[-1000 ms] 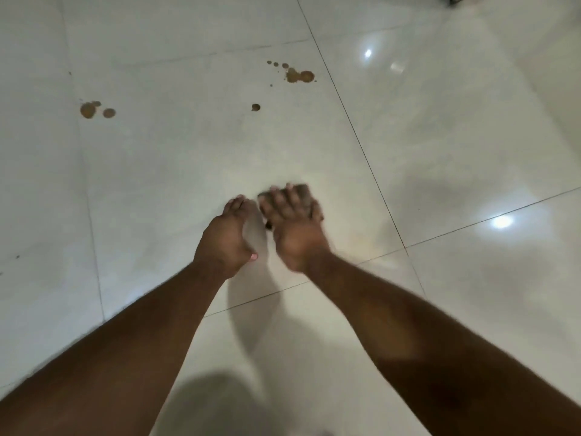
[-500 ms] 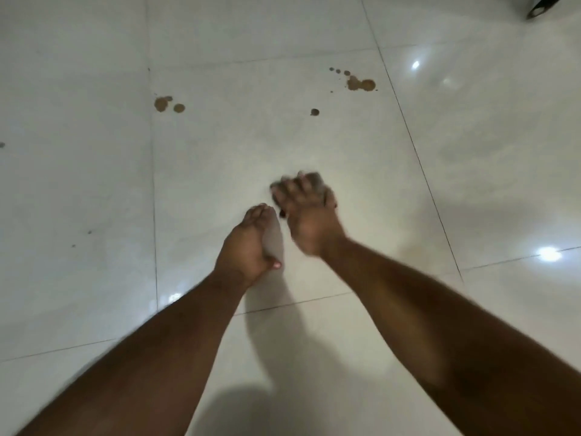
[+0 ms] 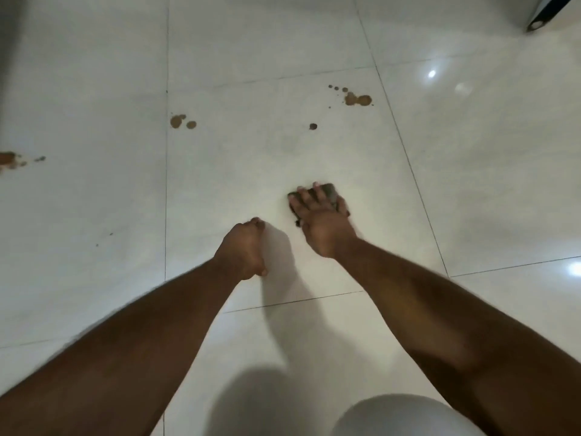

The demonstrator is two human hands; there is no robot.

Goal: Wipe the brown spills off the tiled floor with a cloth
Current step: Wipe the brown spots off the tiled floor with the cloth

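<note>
My right hand (image 3: 320,221) presses flat, fingers spread, on a small dark cloth (image 3: 330,191) lying on the white tiled floor (image 3: 471,184). My left hand (image 3: 243,250) is to its left on the same tile, fingers curled under, holding nothing. Brown spills lie farther away. A large blot with a trail of drops (image 3: 358,99) is beyond the cloth, with a single drop (image 3: 312,126) nearer. A pair of drops (image 3: 180,121) sits by the left grout line. Another spill (image 3: 8,158) shows at the left edge.
A dark-edged object (image 3: 537,23) reaches in at the top right corner. A pale rounded shape (image 3: 405,416) fills the bottom edge between my arms. Light spots glare on the glossy tiles at the right.
My right hand has slid the cloth forward and to the right, away from my left hand. The view has shifted, bringing the left-edge spill into sight.
</note>
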